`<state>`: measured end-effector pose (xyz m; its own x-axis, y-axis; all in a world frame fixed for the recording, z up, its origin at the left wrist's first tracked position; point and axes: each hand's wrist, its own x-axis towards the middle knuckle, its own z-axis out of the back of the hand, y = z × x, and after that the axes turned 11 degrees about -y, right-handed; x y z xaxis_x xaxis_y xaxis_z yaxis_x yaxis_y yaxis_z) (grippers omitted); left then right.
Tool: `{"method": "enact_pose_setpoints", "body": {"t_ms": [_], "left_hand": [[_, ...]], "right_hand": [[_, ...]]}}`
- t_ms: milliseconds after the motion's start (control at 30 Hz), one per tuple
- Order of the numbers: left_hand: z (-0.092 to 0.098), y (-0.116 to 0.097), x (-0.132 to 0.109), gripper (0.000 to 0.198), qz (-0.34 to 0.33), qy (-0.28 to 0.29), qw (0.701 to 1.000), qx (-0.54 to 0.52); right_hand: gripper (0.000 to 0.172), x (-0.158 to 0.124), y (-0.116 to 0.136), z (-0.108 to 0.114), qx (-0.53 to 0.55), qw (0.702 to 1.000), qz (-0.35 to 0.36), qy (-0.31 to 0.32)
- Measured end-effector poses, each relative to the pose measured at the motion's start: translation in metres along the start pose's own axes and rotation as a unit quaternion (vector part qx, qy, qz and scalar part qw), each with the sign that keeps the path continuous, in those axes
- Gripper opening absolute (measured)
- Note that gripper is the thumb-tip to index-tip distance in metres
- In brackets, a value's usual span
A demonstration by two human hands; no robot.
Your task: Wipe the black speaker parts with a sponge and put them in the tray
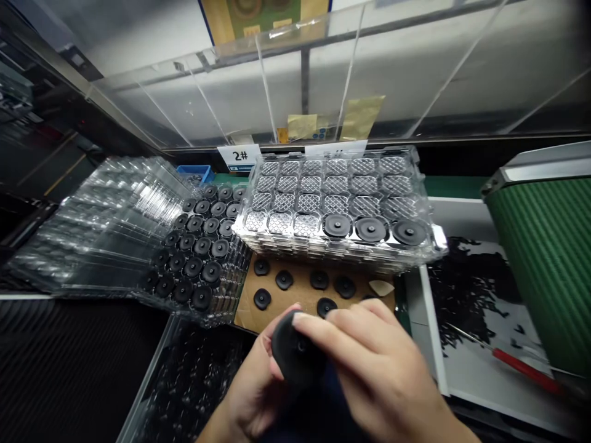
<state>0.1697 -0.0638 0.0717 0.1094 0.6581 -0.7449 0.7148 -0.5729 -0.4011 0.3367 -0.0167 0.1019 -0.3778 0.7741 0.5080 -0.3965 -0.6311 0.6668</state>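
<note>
A round black rubber-like disc with a small raised centre is held up close to the camera. My left hand grips it at its left edge, thumb and fingers closed round the rim. My right hand is closed on it from the right, its index fingertip pressed on the upper face; the other fingers are curled and partly hidden. Beyond the hands, several similar discs lie loose on a brown cardboard sheet. Behind the cardboard stands a stack of clear plastic trays, with 3 discs in the top tray's front row.
At left, another clear tray stack is filled with discs, beside nested clear trays. A white bin at right contains black scraps and a red-handled tool. A green ribbed belt rises beyond it. A clear panel borders the back.
</note>
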Motion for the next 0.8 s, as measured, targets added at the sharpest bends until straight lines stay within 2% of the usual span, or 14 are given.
{"method": "enact_pose_setpoints", "body": {"t_ms": [67, 100, 167, 267, 333, 367, 433, 500, 567, 667, 733, 800], "left_hand": [[-0.004, -0.002, -0.002, 0.058, -0.005, 0.028, 0.999, 0.028], [-0.006, -0.003, -0.003, 0.055, -0.011, 0.04, 0.998, 0.038], [-0.008, -0.004, -0.006, 0.049, -0.021, 0.056, 0.998, 0.037], [-0.004, -0.004, -0.008, 0.048, -0.006, 0.072, 0.997, -0.008], [0.002, -0.004, -0.008, 0.052, 0.002, 0.076, 0.997, -0.031], [0.005, -0.005, -0.008, 0.054, 0.005, 0.081, 0.996, -0.034], [0.01, -0.005, -0.007, 0.056, 0.003, 0.093, 0.995, -0.036], [0.012, -0.006, -0.007, 0.057, -0.001, 0.106, 0.994, -0.04], [0.011, -0.007, -0.008, 0.056, 0.004, 0.112, 0.993, -0.039], [0.007, -0.005, -0.008, 0.056, 0.012, 0.112, 0.993, -0.031], [0.005, -0.003, -0.007, 0.06, 0.015, 0.086, 0.996, -0.027], [0.005, -0.001, -0.005, 0.055, 0.026, 0.042, 0.999, -0.019]], "right_hand": [[0.026, 0.01, -0.004, -0.003, 0.059, 0.996, 0.06, 0.005], [0.025, 0.013, -0.007, -0.004, 0.087, 0.994, 0.063, 0.021], [0.026, 0.015, -0.014, -0.003, 0.105, 0.993, 0.023, 0.039], [0.03, -0.002, -0.024, -0.004, 0.108, 0.988, -0.11, -0.013], [0.022, -0.022, -0.033, -0.012, 0.136, 0.96, -0.238, -0.058], [0.02, -0.032, -0.038, -0.018, 0.145, 0.938, -0.308, -0.061], [0.027, -0.052, -0.05, -0.029, 0.149, 0.9, -0.408, -0.03], [0.034, -0.063, -0.06, -0.035, 0.151, 0.882, -0.445, 0.016], [0.035, -0.065, -0.063, -0.031, 0.146, 0.882, -0.447, 0.033], [0.027, -0.048, -0.046, -0.015, 0.1, 0.909, -0.404, -0.024], [0.025, -0.031, -0.026, -0.007, 0.073, 0.951, -0.287, -0.084], [0.027, -0.015, -0.008, -0.006, 0.075, 0.986, -0.099, -0.112]]}}
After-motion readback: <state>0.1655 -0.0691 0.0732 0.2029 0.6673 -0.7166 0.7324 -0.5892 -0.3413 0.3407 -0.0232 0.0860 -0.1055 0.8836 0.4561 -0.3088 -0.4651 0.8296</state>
